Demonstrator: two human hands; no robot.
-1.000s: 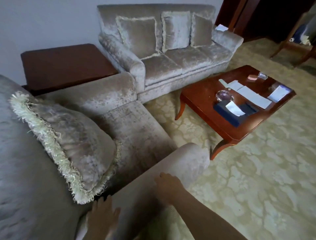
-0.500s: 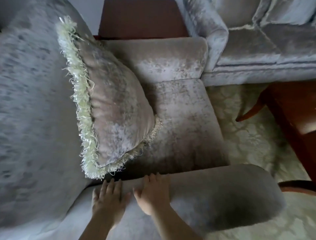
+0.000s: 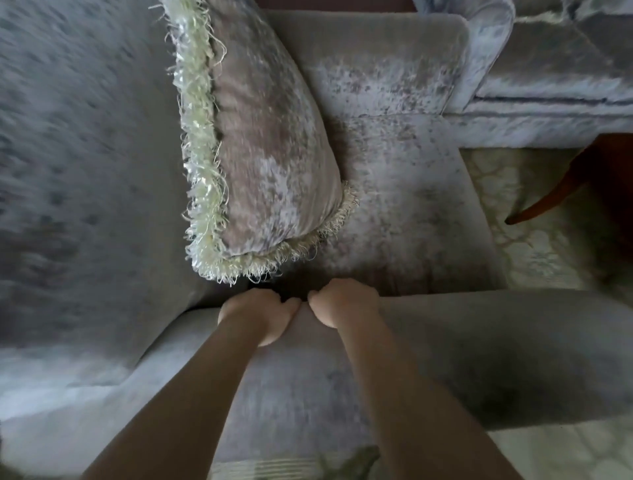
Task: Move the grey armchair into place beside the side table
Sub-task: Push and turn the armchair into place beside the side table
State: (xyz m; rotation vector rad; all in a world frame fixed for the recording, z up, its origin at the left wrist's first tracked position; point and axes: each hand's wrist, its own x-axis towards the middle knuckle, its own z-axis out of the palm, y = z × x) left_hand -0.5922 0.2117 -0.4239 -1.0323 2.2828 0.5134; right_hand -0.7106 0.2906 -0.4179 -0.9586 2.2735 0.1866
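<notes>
The grey velvet armchair (image 3: pixel 404 212) fills most of the view from above. Its near armrest (image 3: pixel 479 349) runs across the lower part of the frame. My left hand (image 3: pixel 260 315) and my right hand (image 3: pixel 346 301) sit side by side on that armrest, fingers curled over its inner edge toward the seat. A fringed cushion (image 3: pixel 267 164) leans against the chair back on the left. Only a dark red-brown strip of the side table (image 3: pixel 329 4) shows at the top edge, behind the far armrest.
The grey sofa (image 3: pixel 555 78) stands at the upper right, its arm touching or nearly touching the armchair's far armrest. A curved wooden leg of the coffee table (image 3: pixel 551 195) is at the right. Pale patterned carpet (image 3: pixel 534 246) shows between them.
The view has tilted further down and closer over the armchair. Both hands slid forward on the near armrest and their fingers now curl over its inner edge instead of lying flat.
</notes>
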